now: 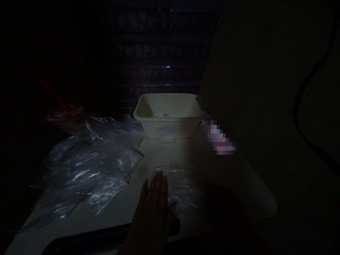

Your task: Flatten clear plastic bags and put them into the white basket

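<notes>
My left hand (154,202) lies palm down, fingers stretched out, on a clear plastic bag (183,191) spread flat on the pale table. Below its wrist runs a long black bar (92,237) with a rounded end, whose kind I cannot make out. To the left is a loose heap of clear plastic bags (90,170). Ahead stands a cream plastic tub (170,127) with dark handles and something small and pale at its bottom. A dark shape at lower right may be my right arm; deep shadow hides my right hand's fingers.
A patterned cup (73,122) with a red straw stands at the back left. A pixelated pink and white item (219,140) is right of the tub. The table's rounded corner (268,205) shows at right. A dark cable (296,106) hangs farther right. Most surroundings are very dark.
</notes>
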Demonstrator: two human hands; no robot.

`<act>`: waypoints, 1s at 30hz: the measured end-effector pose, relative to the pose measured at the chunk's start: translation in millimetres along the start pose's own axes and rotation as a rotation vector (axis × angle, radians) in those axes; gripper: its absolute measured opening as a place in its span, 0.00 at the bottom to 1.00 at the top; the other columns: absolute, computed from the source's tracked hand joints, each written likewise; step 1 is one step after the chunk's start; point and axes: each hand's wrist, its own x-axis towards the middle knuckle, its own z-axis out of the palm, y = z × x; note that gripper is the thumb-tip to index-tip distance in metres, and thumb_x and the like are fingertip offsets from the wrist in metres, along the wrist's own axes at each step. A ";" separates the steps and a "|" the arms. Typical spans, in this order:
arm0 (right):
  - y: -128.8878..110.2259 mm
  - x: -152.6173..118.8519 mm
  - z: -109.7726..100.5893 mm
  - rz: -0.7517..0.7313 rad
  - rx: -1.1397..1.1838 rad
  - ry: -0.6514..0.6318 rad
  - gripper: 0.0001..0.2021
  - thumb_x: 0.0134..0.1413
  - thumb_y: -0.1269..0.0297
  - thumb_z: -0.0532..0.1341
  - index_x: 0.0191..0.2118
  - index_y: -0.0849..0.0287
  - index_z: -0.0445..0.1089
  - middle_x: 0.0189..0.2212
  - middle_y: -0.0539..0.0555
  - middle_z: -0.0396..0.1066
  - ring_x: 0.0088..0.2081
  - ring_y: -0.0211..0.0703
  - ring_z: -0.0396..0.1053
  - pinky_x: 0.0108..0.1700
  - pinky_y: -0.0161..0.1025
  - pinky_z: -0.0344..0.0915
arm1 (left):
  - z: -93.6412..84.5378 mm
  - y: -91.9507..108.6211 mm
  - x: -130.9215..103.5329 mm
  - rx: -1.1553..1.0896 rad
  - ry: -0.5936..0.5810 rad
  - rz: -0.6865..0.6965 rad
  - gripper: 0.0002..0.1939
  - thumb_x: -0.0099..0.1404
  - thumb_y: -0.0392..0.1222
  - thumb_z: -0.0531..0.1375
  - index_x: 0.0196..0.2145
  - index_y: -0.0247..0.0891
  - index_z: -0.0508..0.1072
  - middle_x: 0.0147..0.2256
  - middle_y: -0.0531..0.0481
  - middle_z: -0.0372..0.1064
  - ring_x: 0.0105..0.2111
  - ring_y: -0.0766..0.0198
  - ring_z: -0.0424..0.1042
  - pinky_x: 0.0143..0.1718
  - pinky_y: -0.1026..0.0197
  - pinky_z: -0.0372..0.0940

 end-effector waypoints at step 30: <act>-19.0 16.6 33.4 -0.339 -0.354 0.093 0.25 0.51 0.60 0.46 0.53 0.71 0.50 0.53 0.63 0.50 0.54 0.51 0.45 0.49 0.52 0.49 | -5.1 -3.2 -5.0 -0.001 -0.061 -0.028 0.33 0.59 0.53 0.43 0.54 0.24 0.46 0.55 0.33 0.41 0.55 0.50 0.38 0.50 0.43 0.41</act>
